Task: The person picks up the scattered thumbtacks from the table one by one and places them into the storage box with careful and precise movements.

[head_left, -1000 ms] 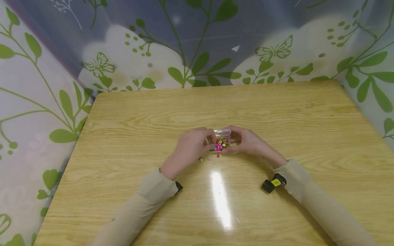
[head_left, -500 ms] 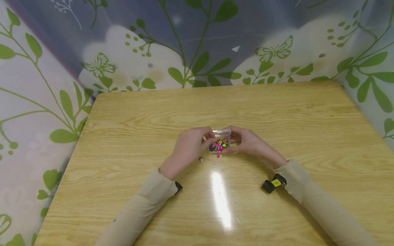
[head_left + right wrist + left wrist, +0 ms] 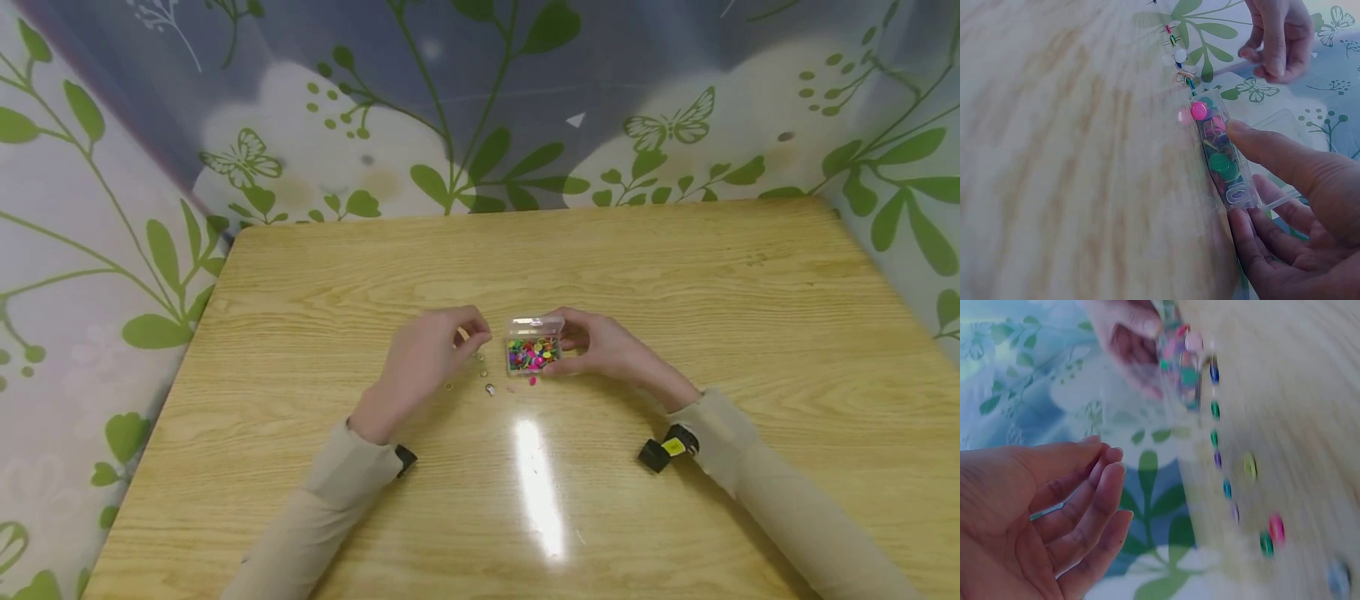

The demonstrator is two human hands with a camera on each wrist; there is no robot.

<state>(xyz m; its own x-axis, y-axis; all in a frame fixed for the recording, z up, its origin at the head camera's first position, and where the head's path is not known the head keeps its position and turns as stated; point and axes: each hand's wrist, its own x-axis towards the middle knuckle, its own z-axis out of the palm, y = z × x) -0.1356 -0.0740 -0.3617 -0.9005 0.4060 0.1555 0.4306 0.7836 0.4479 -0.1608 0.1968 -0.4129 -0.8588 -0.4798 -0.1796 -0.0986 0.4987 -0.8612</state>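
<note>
My right hand grips a small clear plastic box by its right end, thumb in front and fingers behind. The hinged lid stands raised at the back. Colourful round-headed pieces, some with thin metal prongs like brads, fill the box. My left hand hovers left of the box, thumb and index tips together. Nothing shows between those fingertips in the left wrist view; a small piece could be hidden there. Several loose brads lie beneath and beside it, among them a yellow one.
On the wooden table, a pink piece sits just in front of the box. A grey-white piece lies left of it. Patterned wall covering rises behind the table's far edge.
My left hand has moved left, away from the box, uncovering its left part and some loose brads on the table. The right hand and box stay in place.
</note>
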